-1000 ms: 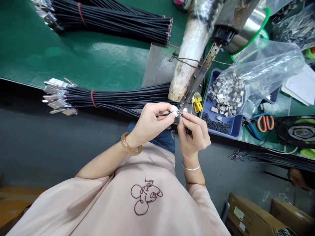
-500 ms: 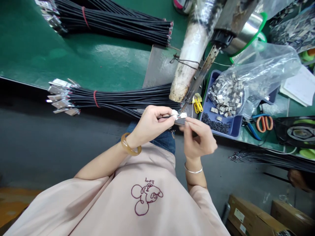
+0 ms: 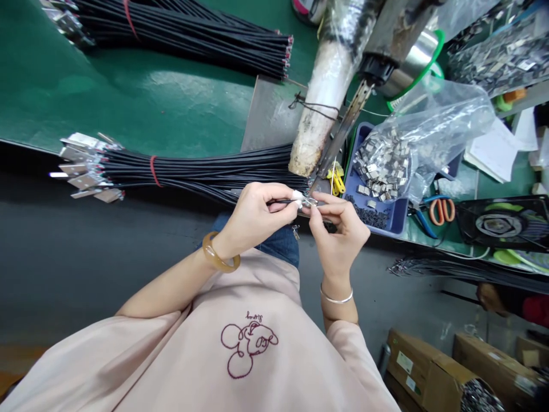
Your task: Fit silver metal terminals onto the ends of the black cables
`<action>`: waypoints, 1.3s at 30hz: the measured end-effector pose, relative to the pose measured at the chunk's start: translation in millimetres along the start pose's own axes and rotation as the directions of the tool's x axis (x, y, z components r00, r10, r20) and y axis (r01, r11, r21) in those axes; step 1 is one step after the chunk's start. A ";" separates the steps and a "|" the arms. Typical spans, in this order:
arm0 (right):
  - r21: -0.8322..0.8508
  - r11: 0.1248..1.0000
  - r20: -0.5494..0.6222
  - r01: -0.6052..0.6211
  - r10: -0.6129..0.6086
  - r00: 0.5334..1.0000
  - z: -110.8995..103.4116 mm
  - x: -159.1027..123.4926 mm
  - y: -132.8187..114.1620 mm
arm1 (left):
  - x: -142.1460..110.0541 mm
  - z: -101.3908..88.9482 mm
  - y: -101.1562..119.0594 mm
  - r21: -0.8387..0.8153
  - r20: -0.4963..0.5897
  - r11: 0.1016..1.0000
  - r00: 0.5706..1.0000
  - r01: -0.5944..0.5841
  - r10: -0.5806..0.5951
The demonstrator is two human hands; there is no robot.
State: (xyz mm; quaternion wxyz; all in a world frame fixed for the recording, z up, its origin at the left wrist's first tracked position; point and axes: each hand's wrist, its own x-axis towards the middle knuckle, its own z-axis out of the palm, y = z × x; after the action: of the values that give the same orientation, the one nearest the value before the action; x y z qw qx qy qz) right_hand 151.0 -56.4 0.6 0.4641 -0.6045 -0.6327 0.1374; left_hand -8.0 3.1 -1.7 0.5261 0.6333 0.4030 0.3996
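Note:
A black cable [image 3: 280, 201] from the near bundle is pinched between the thumb and forefinger of my left hand [image 3: 261, 218]; small white coverings sit on those fingertips. At its tip is a small metal connector [image 3: 309, 201], which the thumb and fingers of my right hand [image 3: 341, 229] close on. The fingertips hide much of the connector. Just above them the soldering iron [image 3: 343, 134] slants down, its tip close to the connector. Behind my left hand lies the bundle of black cables [image 3: 193, 170], tied with a red band, metal plugs at its left end.
Another cable bundle [image 3: 184, 37] lies farther back. A wrapped white tube [image 3: 315, 109] hangs beside the iron. To the right are a blue tray [image 3: 398, 220] of metal shells and black bits, a yellow cutter [image 3: 337, 178], pliers [image 3: 437, 210], a solder spool [image 3: 412, 63] and a fan [image 3: 501, 223].
My right hand has moved in to the left and its fingers now close on the connector at the cable tip. My left hand keeps its pinch. The whole view has shifted slightly.

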 end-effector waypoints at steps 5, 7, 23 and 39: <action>0.078 0.996 -0.020 -0.033 0.035 0.999 3.8 2.6 3.5 | 3.7 -0.1 0.5 -0.007 -0.002 1.000 1.000 0.004 -0.004; 0.096 0.994 -0.011 -0.054 0.056 0.998 3.9 3.2 3.5 | 4.9 0.1 0.5 -0.015 -0.004 1.000 1.000 0.004 -0.004; 0.089 0.996 0.016 0.017 -0.019 1.000 -0.4 0.7 7.0 | 7.8 1.2 5.6 -0.095 0.027 0.989 0.993 0.116 -0.113; 0.210 0.970 0.022 -0.121 0.119 0.993 2.7 3.2 2.7 | 2.5 0.9 8.2 -0.058 0.000 0.998 1.000 0.000 0.000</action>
State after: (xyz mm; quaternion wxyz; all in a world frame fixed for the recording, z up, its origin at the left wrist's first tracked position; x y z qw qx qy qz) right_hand 151.1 -51.9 -1.5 0.5134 -0.5884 -0.5790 0.2345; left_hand -5.5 4.1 6.5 0.5442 0.6179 0.3910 0.4113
